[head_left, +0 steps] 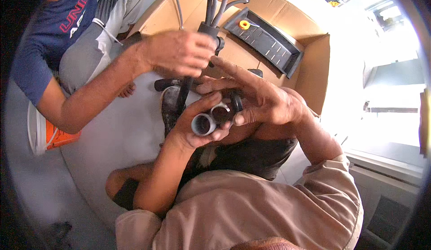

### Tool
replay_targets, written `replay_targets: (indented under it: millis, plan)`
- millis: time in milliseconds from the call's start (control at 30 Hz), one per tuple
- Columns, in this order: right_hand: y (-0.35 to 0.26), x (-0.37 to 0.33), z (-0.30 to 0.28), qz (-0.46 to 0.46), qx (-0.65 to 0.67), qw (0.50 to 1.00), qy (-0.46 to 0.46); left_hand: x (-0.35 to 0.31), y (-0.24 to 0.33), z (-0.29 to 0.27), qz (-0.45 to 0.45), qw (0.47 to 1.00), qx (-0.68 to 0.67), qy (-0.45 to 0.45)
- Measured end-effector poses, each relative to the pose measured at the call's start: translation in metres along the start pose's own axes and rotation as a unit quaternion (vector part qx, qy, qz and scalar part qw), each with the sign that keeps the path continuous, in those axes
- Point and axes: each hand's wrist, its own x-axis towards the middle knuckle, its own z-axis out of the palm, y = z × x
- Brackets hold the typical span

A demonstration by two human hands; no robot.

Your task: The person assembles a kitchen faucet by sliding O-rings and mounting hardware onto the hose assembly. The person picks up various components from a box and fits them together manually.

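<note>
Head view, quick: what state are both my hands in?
Left hand: closed, holding two pale-rimmed tube ends.
Right hand: fingers extended by a black fitting; can't tell whether it's gripping.

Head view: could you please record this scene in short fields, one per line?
Left hand: holds two round tube ends
Right hand: spread, beside the tube ends; contact unclear
Co-worker's hand: blurred, near dark tubing
Cardboard box: contains black tray
On tray: yellow ring
Far left: white bucket, partly orange
</note>
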Motion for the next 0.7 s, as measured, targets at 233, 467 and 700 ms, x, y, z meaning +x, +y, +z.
replay_targets:
  millis: [233, 467, 700]
  plan:
    - [-0.030, 0.008, -0.011, -0.028, -0.405, 0.914, -0.012, -0.003, 0.003, -0.034, 0.001, 0.993, 0.109, 0.044]
    - [-0.044, 0.037, -0.054, -0.143, -0.725, 0.672, 0.043, -0.014, 0.031, -0.046, 0.143, 0.932, 0.287, 0.172]
    - [-0.061, 0.043, -0.034, 0.024, -0.710, 0.699, 0.080, -0.030, 0.048, -0.047, 0.213, 0.897, 0.319, 0.219]
